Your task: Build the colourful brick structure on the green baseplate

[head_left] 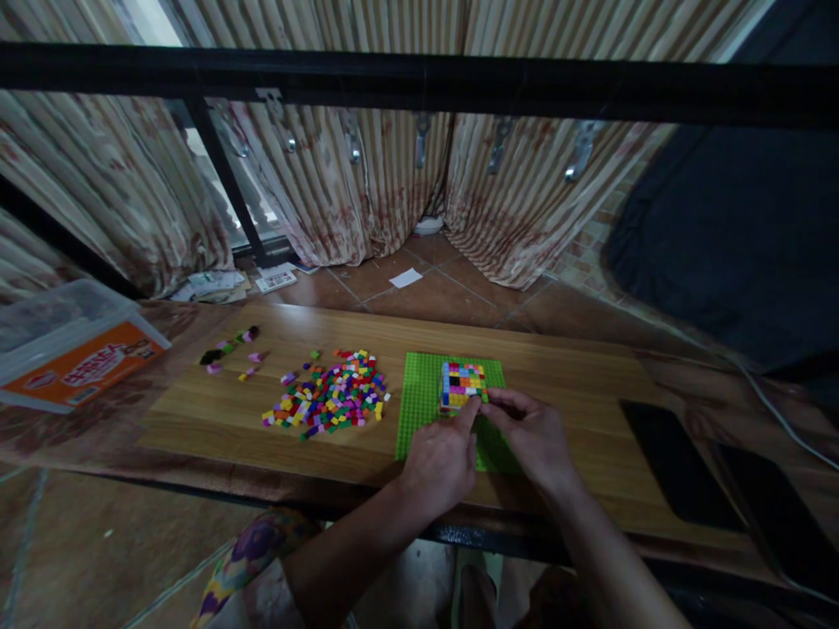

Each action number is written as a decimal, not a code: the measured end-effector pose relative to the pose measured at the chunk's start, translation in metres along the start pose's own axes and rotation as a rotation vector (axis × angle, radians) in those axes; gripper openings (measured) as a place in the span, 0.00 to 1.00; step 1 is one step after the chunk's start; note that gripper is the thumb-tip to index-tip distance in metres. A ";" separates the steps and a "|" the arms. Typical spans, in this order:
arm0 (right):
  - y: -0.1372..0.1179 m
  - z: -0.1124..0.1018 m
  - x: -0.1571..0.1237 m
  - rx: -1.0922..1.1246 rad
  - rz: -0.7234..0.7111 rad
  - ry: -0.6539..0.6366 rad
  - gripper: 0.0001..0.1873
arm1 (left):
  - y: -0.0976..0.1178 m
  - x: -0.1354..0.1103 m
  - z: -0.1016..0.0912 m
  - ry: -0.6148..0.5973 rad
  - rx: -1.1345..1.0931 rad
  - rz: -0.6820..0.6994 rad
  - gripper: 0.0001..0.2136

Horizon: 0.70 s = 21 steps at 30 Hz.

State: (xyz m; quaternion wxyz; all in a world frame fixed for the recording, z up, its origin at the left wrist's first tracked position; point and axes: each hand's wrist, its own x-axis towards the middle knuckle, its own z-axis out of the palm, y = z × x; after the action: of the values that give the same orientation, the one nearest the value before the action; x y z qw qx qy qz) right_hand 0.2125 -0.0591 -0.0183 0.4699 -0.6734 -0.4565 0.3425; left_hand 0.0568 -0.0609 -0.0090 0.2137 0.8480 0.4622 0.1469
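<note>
Two hands: left hand (439, 463) and right hand (530, 437) close together, low over a green studded baseplate (419, 411).
Left fingers: index fingertip (469, 409) extended, touching the near edge of the brick block (462, 384); remaining fingers curled together below it.
Right fingers (502, 404): held together, pointing left, tips at the block's near right corner.
Grip: both hands touch the block; clamped or not, cannot tell.
Block: square, multicoloured, built from small plastic bricks, upright on the baseplate's far half, directly beyond both sets of fingertips.
Room: a strip of bare baseplate lies left of the block; a wooden board (216, 419) extends past the baseplate on either side.
Left of baseplate: a heap of loose coloured bricks (326, 395), just apart from it; a few sorted bricks (229, 349) farther left.
Board surroundings: a clear plastic tub (65, 345) at far left; two black slabs (678, 463) at right.
</note>
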 end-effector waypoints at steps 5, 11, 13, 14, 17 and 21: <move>-0.002 -0.003 -0.001 0.094 0.051 -0.024 0.22 | 0.000 0.001 -0.001 -0.013 0.021 0.003 0.25; -0.001 0.001 0.002 0.210 0.128 -0.010 0.22 | -0.001 0.002 0.002 -0.029 0.043 0.015 0.24; 0.000 0.002 0.003 0.243 0.155 -0.008 0.21 | 0.000 0.002 0.002 -0.029 0.050 0.016 0.24; 0.001 0.003 0.004 0.254 0.166 -0.012 0.21 | 0.000 0.002 0.002 -0.028 0.052 0.019 0.25; 0.000 0.004 0.006 0.283 0.203 -0.011 0.21 | 0.000 0.002 0.002 -0.029 0.057 0.029 0.25; -0.003 0.006 0.007 0.352 0.261 0.038 0.21 | 0.000 0.002 0.002 -0.029 0.070 0.022 0.25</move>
State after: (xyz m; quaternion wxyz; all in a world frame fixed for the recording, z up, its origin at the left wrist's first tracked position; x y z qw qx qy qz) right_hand 0.2094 -0.0501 -0.0180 0.5402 -0.6407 -0.2896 0.4623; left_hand 0.0587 -0.0601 -0.0103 0.1889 0.8620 0.4547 0.1205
